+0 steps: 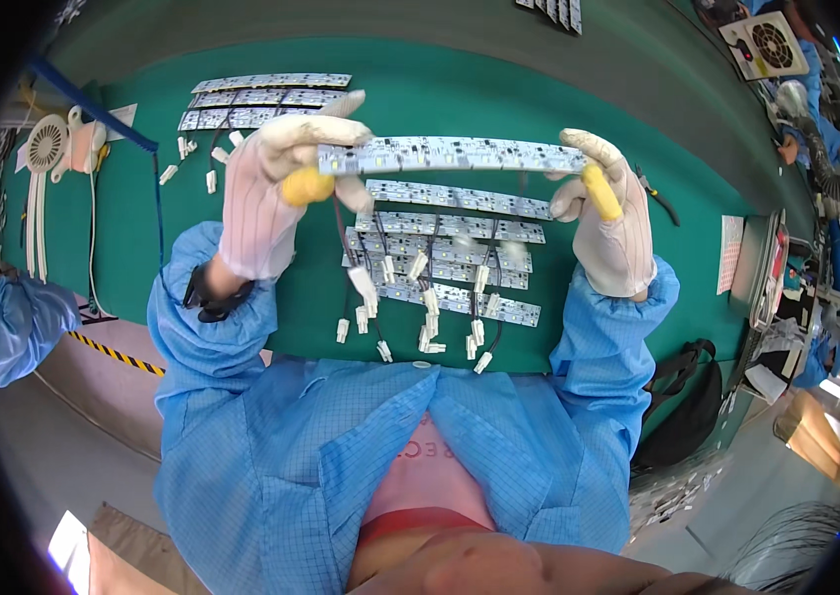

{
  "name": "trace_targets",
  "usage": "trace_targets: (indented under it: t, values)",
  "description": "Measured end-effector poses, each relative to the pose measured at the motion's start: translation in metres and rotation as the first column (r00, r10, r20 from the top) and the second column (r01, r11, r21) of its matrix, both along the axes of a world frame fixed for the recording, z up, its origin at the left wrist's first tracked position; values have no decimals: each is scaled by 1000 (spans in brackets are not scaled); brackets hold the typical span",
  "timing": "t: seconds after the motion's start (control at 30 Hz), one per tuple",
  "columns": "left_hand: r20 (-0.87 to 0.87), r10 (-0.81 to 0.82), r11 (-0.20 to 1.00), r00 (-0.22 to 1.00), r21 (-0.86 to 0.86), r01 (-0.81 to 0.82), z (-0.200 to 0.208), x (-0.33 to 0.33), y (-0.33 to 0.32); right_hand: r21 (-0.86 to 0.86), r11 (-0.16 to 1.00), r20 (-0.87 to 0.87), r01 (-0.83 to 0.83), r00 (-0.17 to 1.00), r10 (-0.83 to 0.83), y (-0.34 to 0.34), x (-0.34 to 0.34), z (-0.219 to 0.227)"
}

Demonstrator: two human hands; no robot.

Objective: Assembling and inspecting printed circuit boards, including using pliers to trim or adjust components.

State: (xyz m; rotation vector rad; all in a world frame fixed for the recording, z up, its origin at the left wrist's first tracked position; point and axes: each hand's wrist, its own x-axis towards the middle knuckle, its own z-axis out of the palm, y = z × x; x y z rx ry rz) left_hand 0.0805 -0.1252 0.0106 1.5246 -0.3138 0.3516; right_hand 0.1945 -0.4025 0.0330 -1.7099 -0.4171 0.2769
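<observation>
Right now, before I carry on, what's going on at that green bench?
A person in a blue smock is holding a long white circuit strip above the green bench. The gloved left hand pinches its left end and the gloved right hand its right end. Similar strips lie in rows below it, with white connectors near them. Another group of strips lies farther away, to the left.

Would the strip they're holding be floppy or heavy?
The strip is probably stiff: held near its ends by the left hand and right hand, it barely sags. It looks thin, so likely light. Its tiny mounted parts might break.
</observation>
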Motion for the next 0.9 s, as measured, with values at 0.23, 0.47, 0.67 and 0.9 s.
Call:
trace_targets:
  t: [0.23, 0.47, 0.67, 0.9]
  values:
    - [-242, 293, 956, 925, 105, -275, -1, -5, -3, 237, 959, -188, -157, 961, 204, -21, 6, -11]
    - [-221, 575, 791, 788, 396, -466, -14, 5, 2, 271, 904, -158, -332, 911, 382, -21, -3, 10]
    - [-226, 472, 866, 852, 300, -400, 3, 8, -11, 564, 777, -344, -281, 775, 530, -26, 7, -4]
    - [-179, 480, 776, 859, 543, -321, 6, 0, -2, 506, 841, -393, -190, 818, 421, -22, 3, -10]
